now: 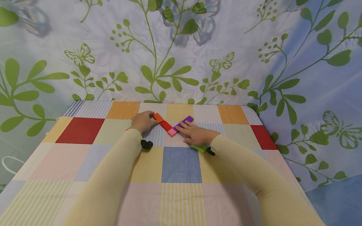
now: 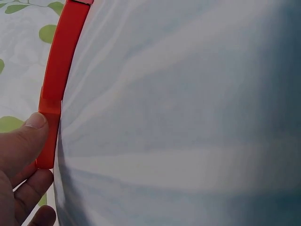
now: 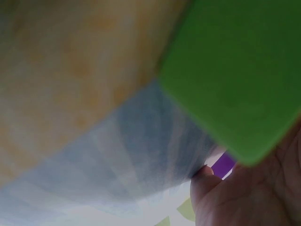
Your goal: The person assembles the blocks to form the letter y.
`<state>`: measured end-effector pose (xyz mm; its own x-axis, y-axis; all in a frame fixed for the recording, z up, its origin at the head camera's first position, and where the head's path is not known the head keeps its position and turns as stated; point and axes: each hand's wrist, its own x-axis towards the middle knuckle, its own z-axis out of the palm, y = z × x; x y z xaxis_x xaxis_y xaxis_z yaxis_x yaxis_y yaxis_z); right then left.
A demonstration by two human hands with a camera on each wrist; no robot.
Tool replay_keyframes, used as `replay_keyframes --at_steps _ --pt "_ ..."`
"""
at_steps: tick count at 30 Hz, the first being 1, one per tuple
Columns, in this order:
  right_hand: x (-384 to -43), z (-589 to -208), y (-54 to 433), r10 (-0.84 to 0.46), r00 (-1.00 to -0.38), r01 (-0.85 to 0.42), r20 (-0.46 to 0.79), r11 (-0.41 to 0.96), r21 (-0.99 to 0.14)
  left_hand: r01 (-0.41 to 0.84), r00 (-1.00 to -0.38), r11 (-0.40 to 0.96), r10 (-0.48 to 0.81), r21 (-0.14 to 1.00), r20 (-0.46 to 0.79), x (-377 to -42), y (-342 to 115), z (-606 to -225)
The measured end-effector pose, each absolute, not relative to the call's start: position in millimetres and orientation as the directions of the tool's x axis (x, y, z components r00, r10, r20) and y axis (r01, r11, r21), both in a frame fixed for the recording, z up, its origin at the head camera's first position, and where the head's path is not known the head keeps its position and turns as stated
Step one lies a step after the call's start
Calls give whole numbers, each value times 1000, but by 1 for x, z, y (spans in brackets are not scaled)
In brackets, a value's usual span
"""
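Flat coloured blocks form a V on the patchwork cloth. Its left arm has an orange block at the far end, then a red block; a pink block sits at the corner. Purple blocks make up the right arm. My left hand pinches the orange block, its thumb on the face and fingertips at the lower end. With fingers extended, my right hand rests across the purple blocks and partly hides them. Under its palm and wrist, a green block is partly covered.
The table is spread with a patchwork cloth. Behind it hangs a curtain with leaf and butterfly prints, which continues along the right side. A white loop shows past the left table edge.
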<state>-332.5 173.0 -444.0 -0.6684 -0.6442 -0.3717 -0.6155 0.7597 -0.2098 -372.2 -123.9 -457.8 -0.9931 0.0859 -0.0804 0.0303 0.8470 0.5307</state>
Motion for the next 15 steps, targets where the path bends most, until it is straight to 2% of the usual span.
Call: replay_keyframes --at_steps 15 --pt "-333 -443 173 -651 -664 -614 -367 755 -229 38 -994 850 85 525 -67 -371 -123 -456"
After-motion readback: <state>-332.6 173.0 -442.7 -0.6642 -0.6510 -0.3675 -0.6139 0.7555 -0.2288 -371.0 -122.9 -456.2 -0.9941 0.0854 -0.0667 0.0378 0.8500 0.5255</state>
